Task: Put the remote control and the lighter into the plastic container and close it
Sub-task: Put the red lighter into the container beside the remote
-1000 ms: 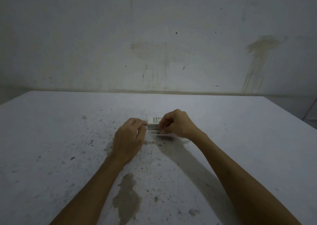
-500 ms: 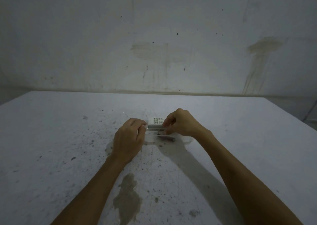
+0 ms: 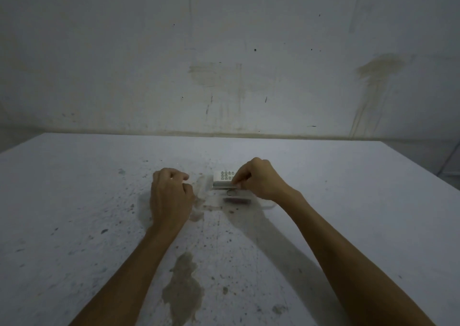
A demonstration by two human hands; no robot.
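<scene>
A small white remote control (image 3: pixel 223 178) with grey buttons lies in the middle of the table, inside a clear plastic container whose rim (image 3: pixel 268 204) shows faintly to the right. A grey lighter (image 3: pixel 236 197) lies just in front of the remote, in the same container. My right hand (image 3: pixel 258 182) pinches the remote's near right edge. Left of the container, my left hand (image 3: pixel 171 196) is curled, and a clear plastic lid (image 3: pixel 200 196) stands at its fingertips. In the dim light the lid's outline is faint.
The white table (image 3: pixel 74 201) is speckled with dark spots, with a brown stain (image 3: pixel 183 291) near its front. A stained wall stands right behind the table's far edge. The table's right edge (image 3: pixel 423 166) runs diagonally.
My left hand has drawn away to the left from the remote, and the clear lid now shows beside it. My right hand stays on the remote, shifted slightly right.
</scene>
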